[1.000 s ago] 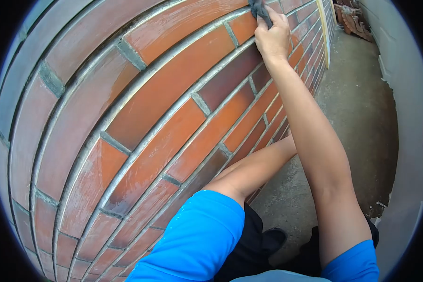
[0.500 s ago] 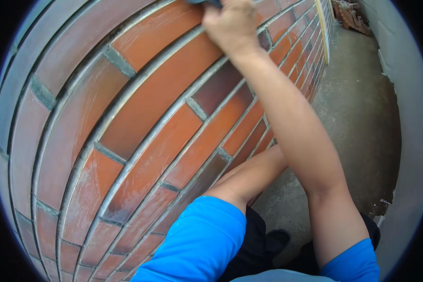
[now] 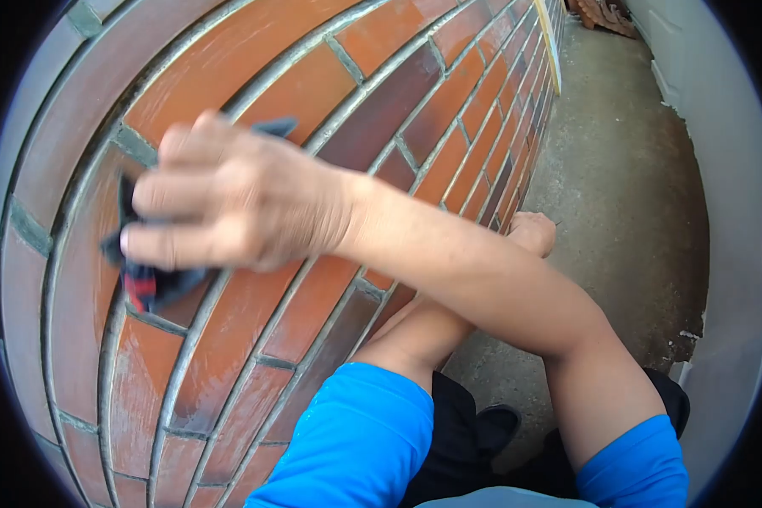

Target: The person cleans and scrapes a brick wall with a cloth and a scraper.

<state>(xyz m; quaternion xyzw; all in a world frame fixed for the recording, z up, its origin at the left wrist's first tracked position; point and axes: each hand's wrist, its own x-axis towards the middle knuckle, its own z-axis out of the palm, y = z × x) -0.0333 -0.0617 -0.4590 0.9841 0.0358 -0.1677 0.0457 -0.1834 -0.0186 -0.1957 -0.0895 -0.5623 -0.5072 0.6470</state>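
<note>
My right hand point(image 3: 237, 199) is closed on a dark cloth with a red patch point(image 3: 168, 289), pressed to the brick wall point(image 3: 254, 330) at the left. Parts of the cloth stick out below the fingers and behind the knuckles. Orange, brown and dark purplish bricks make up the wall, with grey recessed joints and whitish streaks on several faces. Beyond my crossing right forearm, my left hand point(image 3: 533, 234) is low beside the wall's far part. It looks curled into a fist; whatever it may hold is hidden.
A concrete walkway point(image 3: 614, 161) runs between the brick wall and a pale wall point(image 3: 741, 254) at the right. A light wooden strip point(image 3: 549, 46) stands against the bricks farther along. Reddish-brown pieces point(image 3: 605, 15) lie at the far end. My dark shoe point(image 3: 499, 423) is on the floor.
My right hand has swept down and left across the bricks with the cloth. My left hand now shows past the right forearm. The view has shifted slightly.
</note>
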